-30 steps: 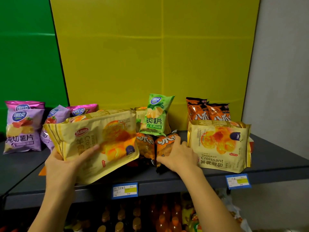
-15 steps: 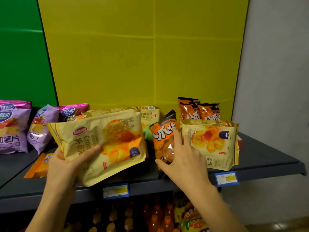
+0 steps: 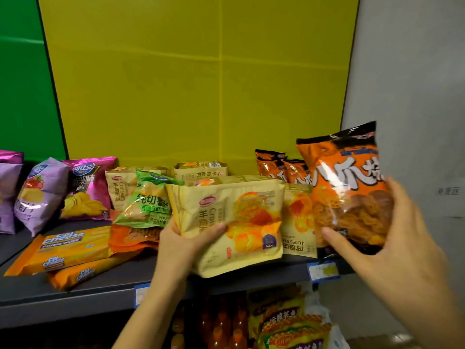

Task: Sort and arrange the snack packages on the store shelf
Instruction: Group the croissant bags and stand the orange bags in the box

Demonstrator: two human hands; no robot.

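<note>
From where I stand, the right hand [image 3: 402,250] has its fingers [image 3: 336,238] clamped on an orange snack bag [image 3: 349,195]. It is lifted clear of the shelf [image 3: 75,306], probably to join the matching orange bags [image 3: 273,167] at the back. The left hand [image 3: 182,244] curls its fingers [image 3: 210,230] round the lower corner of a croissant pack [image 3: 241,220], propped upright over the shelf's front edge, seemingly to free space. A second croissant pack [image 3: 298,222] stands behind. Every packet looks sealed, with contents shown only in print. A green chip bag [image 3: 146,201], purple chip bags [image 3: 86,190] and Cal Cheese packs [image 3: 63,249] sit further left.
</note>
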